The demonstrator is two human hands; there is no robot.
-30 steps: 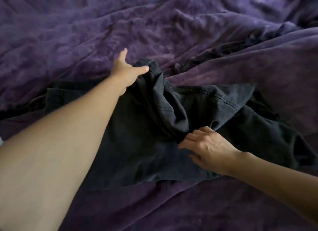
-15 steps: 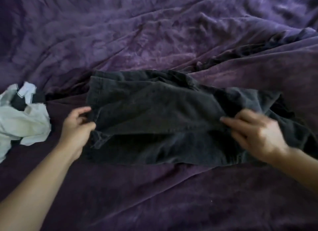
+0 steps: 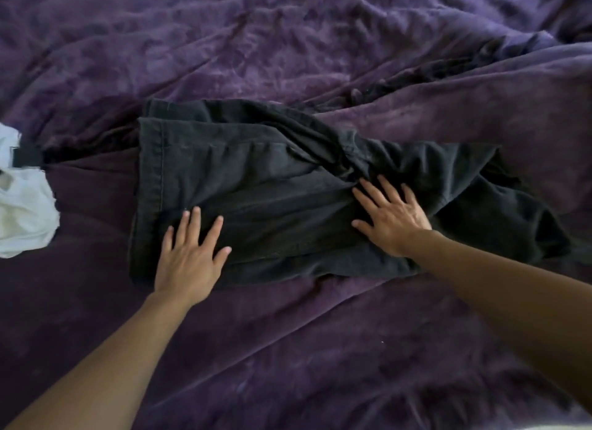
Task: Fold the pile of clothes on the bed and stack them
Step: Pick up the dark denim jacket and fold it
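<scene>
A dark grey garment lies folded lengthwise across the middle of the purple bed, its hemmed edge to the left and a bunched, wrinkled part to the right. My left hand lies flat with spread fingers on the garment's near left part. My right hand presses flat on the cloth just left of the bunched folds. Neither hand grips anything.
A crumpled white garment with black trim lies at the left edge of the view. The rumpled purple blanket covers the whole bed, with a dark crease running up to the right behind the grey garment.
My hands pulled the top layer of the garment leftward and laid it down. Both hands let go of the cloth and now lie flat on it. The view shifted a little right.
</scene>
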